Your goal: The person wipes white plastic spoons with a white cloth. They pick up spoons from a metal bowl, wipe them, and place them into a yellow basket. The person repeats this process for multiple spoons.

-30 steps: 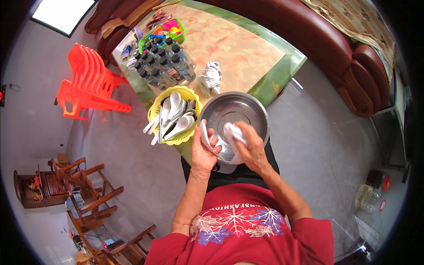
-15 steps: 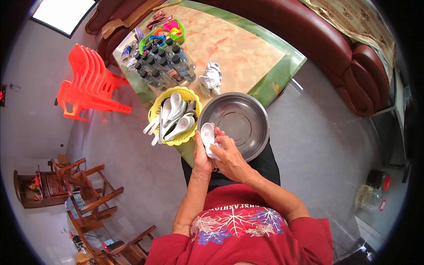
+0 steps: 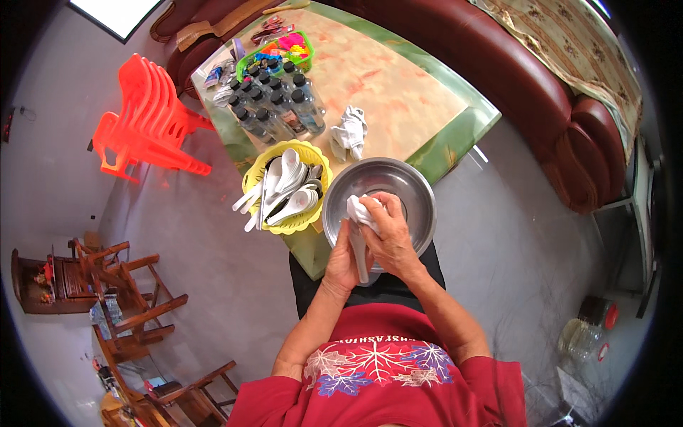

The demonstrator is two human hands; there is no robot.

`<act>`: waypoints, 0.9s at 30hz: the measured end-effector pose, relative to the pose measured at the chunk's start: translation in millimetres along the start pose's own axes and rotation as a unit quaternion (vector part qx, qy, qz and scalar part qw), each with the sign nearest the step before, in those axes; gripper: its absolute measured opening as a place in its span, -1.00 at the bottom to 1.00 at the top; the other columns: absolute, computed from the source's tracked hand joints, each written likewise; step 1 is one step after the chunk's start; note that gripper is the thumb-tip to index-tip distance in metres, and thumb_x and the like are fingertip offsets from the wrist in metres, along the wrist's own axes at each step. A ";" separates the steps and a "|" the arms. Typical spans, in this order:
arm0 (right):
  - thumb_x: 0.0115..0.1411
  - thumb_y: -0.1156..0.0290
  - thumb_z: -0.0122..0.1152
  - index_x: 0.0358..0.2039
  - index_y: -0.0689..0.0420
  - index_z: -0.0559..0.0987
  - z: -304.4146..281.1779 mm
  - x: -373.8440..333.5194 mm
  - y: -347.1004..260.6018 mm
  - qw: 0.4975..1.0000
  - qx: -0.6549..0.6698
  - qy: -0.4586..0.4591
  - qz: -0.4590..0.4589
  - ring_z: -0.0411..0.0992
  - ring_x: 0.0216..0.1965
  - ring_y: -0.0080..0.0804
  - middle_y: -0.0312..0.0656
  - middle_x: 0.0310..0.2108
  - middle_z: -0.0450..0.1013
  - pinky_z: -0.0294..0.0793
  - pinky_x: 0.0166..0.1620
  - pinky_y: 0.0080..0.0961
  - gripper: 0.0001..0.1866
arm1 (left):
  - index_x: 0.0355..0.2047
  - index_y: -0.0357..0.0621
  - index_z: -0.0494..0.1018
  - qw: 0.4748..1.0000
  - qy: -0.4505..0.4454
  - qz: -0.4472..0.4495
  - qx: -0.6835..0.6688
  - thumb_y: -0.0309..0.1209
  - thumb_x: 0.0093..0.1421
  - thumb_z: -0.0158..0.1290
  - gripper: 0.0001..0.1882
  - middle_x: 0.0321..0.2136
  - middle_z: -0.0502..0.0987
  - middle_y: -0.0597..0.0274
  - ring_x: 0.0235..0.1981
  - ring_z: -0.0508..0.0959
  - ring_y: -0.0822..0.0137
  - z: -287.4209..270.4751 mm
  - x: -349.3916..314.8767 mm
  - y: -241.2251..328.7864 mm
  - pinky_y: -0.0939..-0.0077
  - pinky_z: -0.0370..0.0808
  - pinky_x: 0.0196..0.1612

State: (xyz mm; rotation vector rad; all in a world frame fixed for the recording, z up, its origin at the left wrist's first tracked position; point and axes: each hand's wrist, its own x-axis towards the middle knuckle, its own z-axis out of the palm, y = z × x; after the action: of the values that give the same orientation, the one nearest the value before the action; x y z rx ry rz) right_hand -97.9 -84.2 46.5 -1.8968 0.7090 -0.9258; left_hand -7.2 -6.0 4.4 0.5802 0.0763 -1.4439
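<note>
My left hand [image 3: 341, 260] holds a white ceramic spoon [image 3: 360, 257] by its handle, over the near rim of a round steel basin [image 3: 413, 186]. My right hand [image 3: 388, 231] presses a white cloth [image 3: 359, 211] around the spoon's bowl end. Both hands touch each other above the basin. Just left of the basin stands a yellow basket [image 3: 250, 179] holding several white spoons [image 3: 288, 188].
The basin and basket sit at the near corner of a marble-patterned table with a green edge [image 3: 455, 146]. A crumpled white rag [image 3: 348, 132], several dark-capped bottles [image 3: 274, 110] and a green tray [image 3: 274, 53] lie further back. Stacked orange chairs [image 3: 146, 117] stand left, a brown sofa [image 3: 555, 92] right.
My right hand has moved with the cloth from the spoon's upper end down over my left hand and back onto the bowl end. The spoon now points handle toward me.
</note>
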 end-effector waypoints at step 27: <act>-0.16 0.53 0.17 -0.19 0.10 0.50 6.5 -23.2 -2.1 0.965 -0.177 -0.086 -0.176 0.26 -0.09 -0.02 -0.08 -0.13 0.31 0.33 -0.02 -0.24 -0.59 | 0.00 -0.13 0.28 1.000 0.012 0.007 -0.004 0.22 0.24 -0.41 -0.31 -0.08 0.40 0.18 -0.04 0.40 0.31 4.2 -14.3 -3.3 0.39 0.33 0.06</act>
State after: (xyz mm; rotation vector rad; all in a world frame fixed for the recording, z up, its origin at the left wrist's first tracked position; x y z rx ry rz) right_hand -105.4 -62.5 38.9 -2.4440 0.4596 -0.8753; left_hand -13.7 5.3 12.6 0.5900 0.0971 -1.4224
